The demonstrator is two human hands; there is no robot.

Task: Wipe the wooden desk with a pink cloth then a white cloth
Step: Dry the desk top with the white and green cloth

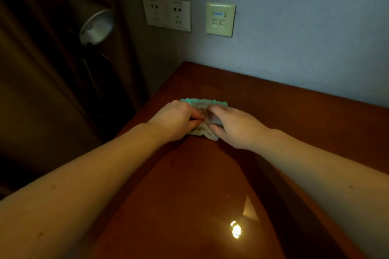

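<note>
Wooden desk (273, 115), cloth (201, 103) near left edge, lamp (95, 25), sockets (167, 13) beyond

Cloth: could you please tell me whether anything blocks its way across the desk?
Nothing visible does: the left hand and right hand grip the cloth, and the desk around it shows no object.

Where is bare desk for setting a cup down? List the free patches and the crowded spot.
Free: the desk right of the right hand, back to the wall; also the near stretch between the forearms, around the light reflection. Crowded: near the left edge, where the left hand and the right hand grip the cloth.
</note>
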